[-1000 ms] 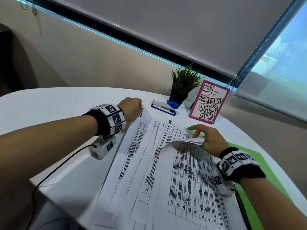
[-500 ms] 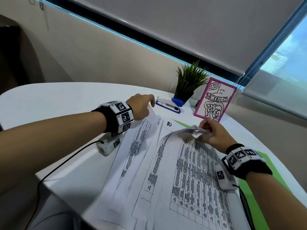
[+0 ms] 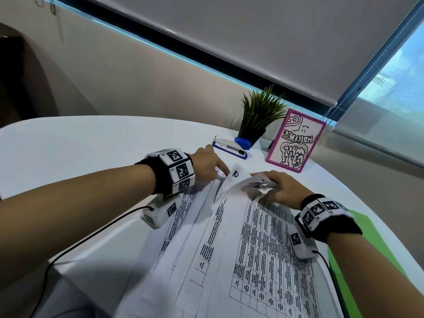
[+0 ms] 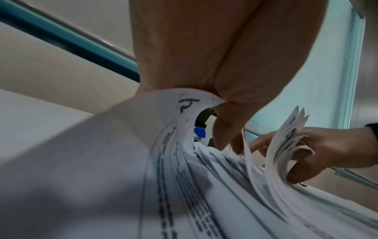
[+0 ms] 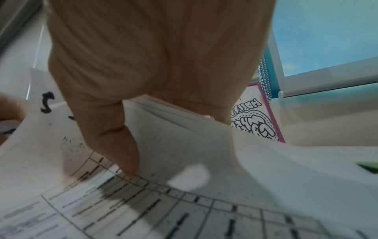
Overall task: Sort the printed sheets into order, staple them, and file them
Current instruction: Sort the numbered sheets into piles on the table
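Observation:
Printed sheets [image 3: 229, 237] with tables lie fanned out on the white table [image 3: 91, 143]. My left hand [image 3: 206, 164] is at the top of the left sheets and holds up the curled corner of one sheet [image 4: 184, 103], which bears a handwritten number. My right hand [image 3: 280, 187] grips the lifted top corners of several sheets [image 3: 257, 187]; its thumb [image 5: 120, 145] presses on the top page with the other fingers behind the bundle. A blue and white stapler [image 3: 229, 146] lies just beyond my left hand. A green folder [image 3: 360, 219] lies under the sheets at the right.
A small potted plant [image 3: 259, 115] and a pink-framed drawing [image 3: 296, 140] stand behind the stapler by the window wall. The table's rounded edge runs along the right and near side. Cables trail from both wrist cameras.
My left hand has moved right from the far-left sheet's top to the middle sheets and lifted a corner. My right hand has curled its bundle of corners higher and shifted slightly left.

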`<state>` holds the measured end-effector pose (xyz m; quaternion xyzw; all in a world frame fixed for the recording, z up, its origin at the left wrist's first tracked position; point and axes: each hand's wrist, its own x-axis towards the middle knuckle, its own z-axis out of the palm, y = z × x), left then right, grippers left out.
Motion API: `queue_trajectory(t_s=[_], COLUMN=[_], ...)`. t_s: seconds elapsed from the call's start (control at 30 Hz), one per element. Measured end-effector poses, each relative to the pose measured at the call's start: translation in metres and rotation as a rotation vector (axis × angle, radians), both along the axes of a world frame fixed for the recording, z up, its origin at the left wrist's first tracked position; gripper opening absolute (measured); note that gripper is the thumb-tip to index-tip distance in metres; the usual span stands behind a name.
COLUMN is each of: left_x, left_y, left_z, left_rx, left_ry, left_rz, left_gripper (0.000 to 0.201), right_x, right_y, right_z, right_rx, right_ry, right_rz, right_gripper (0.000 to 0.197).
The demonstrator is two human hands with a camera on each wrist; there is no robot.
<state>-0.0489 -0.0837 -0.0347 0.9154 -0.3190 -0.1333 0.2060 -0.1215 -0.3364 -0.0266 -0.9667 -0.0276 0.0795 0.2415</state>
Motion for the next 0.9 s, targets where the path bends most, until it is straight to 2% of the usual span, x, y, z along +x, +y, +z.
queue_trajectory(t_s=[0.07,0.17,0.3,0.63,0.77,0.9], left_x=[-0.001,0.001,-0.001,-0.006,-0.005,-0.003], left_y=[0.001,0.006,0.007,-0.005,-0.008,-0.008], left_z=[0.0,0.0,0.001,-0.006,-0.007,-0.005], left_rx=[-0.025,-0.07,-0.101,-0.094,-0.096,-0.124], left_ry=[0.038,0.05,0.069,0.082,0.08,0.071], left_rz=[-0.029,-0.03,0.0,0.041,0.066,0.072], left_gripper=[0.025,0.033,0.022,0.028,0.024,0.014], right_x=[-0.002,-0.005,-0.009,-0.03,-0.037,-0.039], right_y=[-0.001,-0.005,-0.008,-0.022,-0.027,-0.03], right_z=[0.001,0.0,-0.001,-0.004,-0.006,-0.005], right_rx=[-0.005,-0.03,0.032,-0.005,0.076,0.158], right_ry=[-0.047,-0.14,-0.223,-0.254,-0.294,-0.289], right_rz=[-0.024,0.007,0.031,0.033,-0.001,-0.022], right_gripper=[0.049,0.03,0.028,0.044,0.035,0.014])
